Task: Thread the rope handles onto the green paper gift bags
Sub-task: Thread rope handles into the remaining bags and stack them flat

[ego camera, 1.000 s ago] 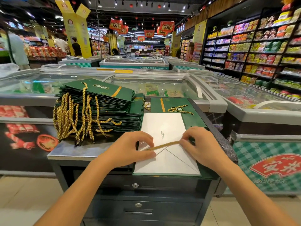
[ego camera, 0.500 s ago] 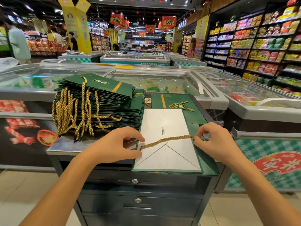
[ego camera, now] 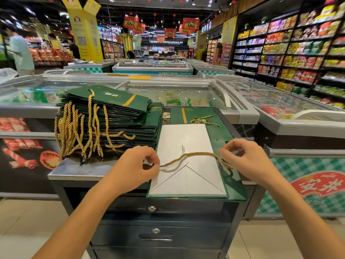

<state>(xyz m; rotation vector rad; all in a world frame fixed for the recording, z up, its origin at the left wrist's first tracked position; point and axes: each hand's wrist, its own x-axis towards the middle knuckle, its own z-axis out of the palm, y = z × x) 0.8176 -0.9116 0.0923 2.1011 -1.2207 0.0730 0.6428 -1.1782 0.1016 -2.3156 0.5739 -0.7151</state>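
Shop counter (ego camera: pixel 74 171), rope (ego camera: pixel 194 154) end in left grip (ego camera: pixel 134 165), right grip (ego camera: pixel 248 159) beside

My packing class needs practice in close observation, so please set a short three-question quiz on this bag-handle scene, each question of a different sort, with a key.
1. True or false: the stack of bags with handles already on lies to the left of the bag being worked on.
2. What does the left hand pinch? A) an end of the gold rope B) a corner of the stack C) nothing at all
3. Fill in: the bag panel that the rope crosses is ____ in colour.
Key: 1 true; 2 A; 3 white.
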